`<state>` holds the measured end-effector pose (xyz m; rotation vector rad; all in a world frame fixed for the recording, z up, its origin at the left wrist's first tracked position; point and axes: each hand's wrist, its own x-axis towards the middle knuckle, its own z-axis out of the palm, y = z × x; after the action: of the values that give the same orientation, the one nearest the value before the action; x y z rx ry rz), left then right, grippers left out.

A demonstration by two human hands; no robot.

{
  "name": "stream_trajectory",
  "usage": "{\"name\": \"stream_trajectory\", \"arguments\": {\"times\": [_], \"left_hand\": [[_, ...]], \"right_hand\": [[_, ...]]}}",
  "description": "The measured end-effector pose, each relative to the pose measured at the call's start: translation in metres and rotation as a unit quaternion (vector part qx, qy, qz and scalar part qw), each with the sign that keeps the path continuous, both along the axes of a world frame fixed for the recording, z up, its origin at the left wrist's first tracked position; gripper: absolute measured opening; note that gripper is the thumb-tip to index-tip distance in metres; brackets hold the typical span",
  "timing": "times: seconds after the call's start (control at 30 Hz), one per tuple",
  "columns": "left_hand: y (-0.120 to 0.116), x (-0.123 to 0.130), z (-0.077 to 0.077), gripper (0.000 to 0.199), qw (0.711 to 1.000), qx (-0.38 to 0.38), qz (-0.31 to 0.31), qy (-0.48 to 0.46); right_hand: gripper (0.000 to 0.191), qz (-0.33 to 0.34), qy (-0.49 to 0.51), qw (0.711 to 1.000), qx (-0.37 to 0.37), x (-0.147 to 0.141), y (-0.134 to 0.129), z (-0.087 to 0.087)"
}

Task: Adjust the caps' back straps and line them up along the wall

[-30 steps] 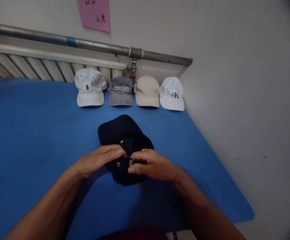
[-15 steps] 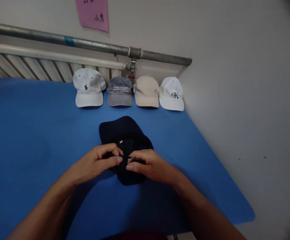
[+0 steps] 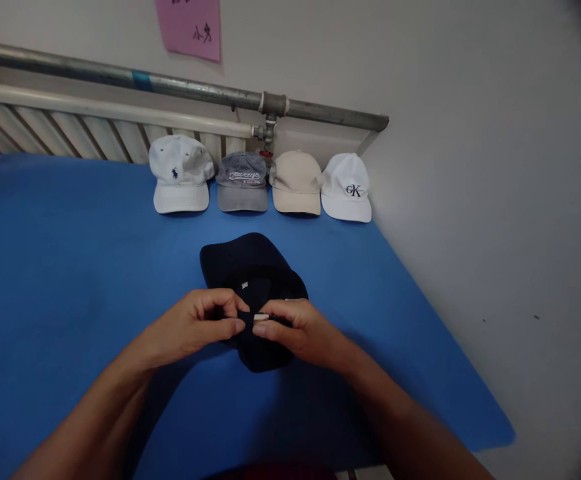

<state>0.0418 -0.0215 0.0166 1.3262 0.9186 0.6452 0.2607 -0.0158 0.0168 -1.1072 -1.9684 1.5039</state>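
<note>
A dark baseball cap (image 3: 244,257) lies with its inside facing up and its brim pointing away from me. My left hand (image 3: 203,323) pinches the dark back strap of this cap between thumb and fingers. Opposite it, my right hand (image 3: 295,327) is closed on the other side of the strap, at a small pale buckle (image 3: 261,318) that shows between thumb and forefinger. A narrow gap separates the two hands' fingertips. Inside the cap a small white label is visible. The fingers hide part of the strap.
Along the back of the blue surface (image 3: 70,233) stand a white cap (image 3: 183,170), a grey cap (image 3: 243,180), a beige cap (image 3: 296,180) and a white CK cap (image 3: 346,187). Behind them are a radiator (image 3: 70,130) and metal pipe (image 3: 195,90). A wall borders the right side.
The pale buckle at my right fingertips shows more fully, turned toward me. Both hands keep their pinch on the strap. The whole view has shifted slightly.
</note>
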Motion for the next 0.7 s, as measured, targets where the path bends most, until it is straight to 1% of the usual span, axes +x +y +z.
{"name": "stream_trajectory", "arguments": {"times": [0.2, 0.27, 0.3, 0.33, 0.37, 0.4, 0.43, 0.5, 0.57, 0.63, 0.7], "left_hand": [[0.001, 0.0, 0.003, 0.025, 1.0, -0.01, 0.012, -0.006], [0.002, -0.001, 0.006, 0.022, 1.0, -0.016, 0.01, -0.009], [0.002, -0.002, 0.007, 0.019, 1.0, -0.018, 0.004, -0.011], [0.002, -0.002, 0.009, 0.016, 1.0, -0.017, -0.004, -0.014], [0.002, -0.003, 0.009, 0.012, 1.0, -0.016, -0.013, -0.017], [0.002, -0.004, 0.01, 0.009, 0.999, -0.013, -0.022, -0.021], [0.002, -0.004, 0.01, 0.007, 0.999, -0.01, -0.03, -0.024], [0.002, -0.004, 0.01, 0.007, 0.999, -0.005, -0.049, -0.023], [0.001, -0.003, 0.009, 0.011, 0.997, -0.012, -0.068, -0.018], [0.001, -0.002, 0.008, 0.017, 0.997, -0.023, -0.075, -0.024], [0.0, -0.002, 0.007, 0.022, 0.996, -0.038, -0.068, -0.037]], "right_hand": [[0.024, -0.002, 0.015, 1.0, -0.018, -0.001, 0.001, -0.001], [0.02, -0.017, 0.015, 0.999, -0.033, -0.002, 0.002, -0.001], [0.015, -0.037, 0.019, 0.999, -0.031, -0.002, 0.002, -0.001], [0.013, -0.065, 0.029, 0.997, -0.016, -0.002, 0.002, -0.001], [0.015, -0.094, 0.042, 0.995, 0.013, -0.003, 0.001, 0.0], [0.02, -0.116, 0.055, 0.99, 0.056, -0.003, 0.0, 0.001], [0.024, -0.124, 0.063, 0.984, 0.109, -0.004, -0.002, 0.002], [0.026, -0.098, 0.057, 0.971, 0.212, -0.006, -0.007, 0.005], [0.027, -0.054, 0.03, 0.957, 0.283, -0.008, -0.011, 0.008], [0.023, -0.037, 0.012, 0.95, 0.311, -0.01, -0.014, 0.01], [0.017, -0.037, 0.013, 0.948, 0.315, -0.01, -0.015, 0.011]]}}
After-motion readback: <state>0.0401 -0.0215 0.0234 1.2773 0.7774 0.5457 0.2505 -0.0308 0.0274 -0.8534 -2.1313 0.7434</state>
